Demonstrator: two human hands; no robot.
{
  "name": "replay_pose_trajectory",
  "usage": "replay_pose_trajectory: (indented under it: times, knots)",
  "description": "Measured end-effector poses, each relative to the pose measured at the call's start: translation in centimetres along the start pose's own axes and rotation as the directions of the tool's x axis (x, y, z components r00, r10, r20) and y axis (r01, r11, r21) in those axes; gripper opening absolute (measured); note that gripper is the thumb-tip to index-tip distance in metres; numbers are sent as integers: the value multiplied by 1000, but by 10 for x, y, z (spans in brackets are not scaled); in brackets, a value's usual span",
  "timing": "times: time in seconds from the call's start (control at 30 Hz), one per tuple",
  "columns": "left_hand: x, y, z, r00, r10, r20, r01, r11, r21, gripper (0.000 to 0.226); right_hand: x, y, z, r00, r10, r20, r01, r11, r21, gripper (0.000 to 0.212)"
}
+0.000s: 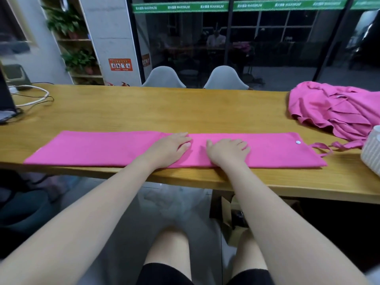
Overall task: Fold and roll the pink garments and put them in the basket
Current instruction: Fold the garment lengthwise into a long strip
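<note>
Both grips are flat with fingers extended: the left hand and right hand press side by side on the folded pink garment, a long strip along the desk near edge. A heap of pink garments lies at far right, beside a white ribbed basket.

Both forearms extended forward, bare, converging toward centre. Left hand palm down, fingers straight and together, pointing right, pressed flat. Right hand palm down, fingers slightly spread, thumb pointing left toward the other hand. Hands just beside each other, not touching. Neither grip curled.
</note>
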State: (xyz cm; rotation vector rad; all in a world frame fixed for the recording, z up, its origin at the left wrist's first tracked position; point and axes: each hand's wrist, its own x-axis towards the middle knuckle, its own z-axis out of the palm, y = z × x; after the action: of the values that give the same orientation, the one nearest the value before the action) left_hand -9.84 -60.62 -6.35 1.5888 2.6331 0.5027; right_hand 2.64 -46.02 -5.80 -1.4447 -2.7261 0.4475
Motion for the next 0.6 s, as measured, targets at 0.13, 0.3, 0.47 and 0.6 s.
replay_pose_trajectory:
  times: [0.13, 0.3, 0.47, 0.6]
  knots:
    - [-2, -2, 2, 998, -11, 58, 7, 998, 58, 56, 4, -23, 16, 999, 22, -32, -23, 1000, -13, 98]
    - [11, -12, 5, 980, -42, 197, 7, 985, 172, 68, 52, -16, 15, 986, -166, -6, 165, 983, -78, 106]
    - [40, -32, -6, 974, -3, 227, -27, 991, 131, 67, 134, -15, 2, 939, -344, 17, 343, 927, -151, 104]
    - [81, -25, 11, 995, -10, 104, -6, 989, 146, 66, 200, -16, -13, 903, -427, 53, 428, 881, -200, 102]
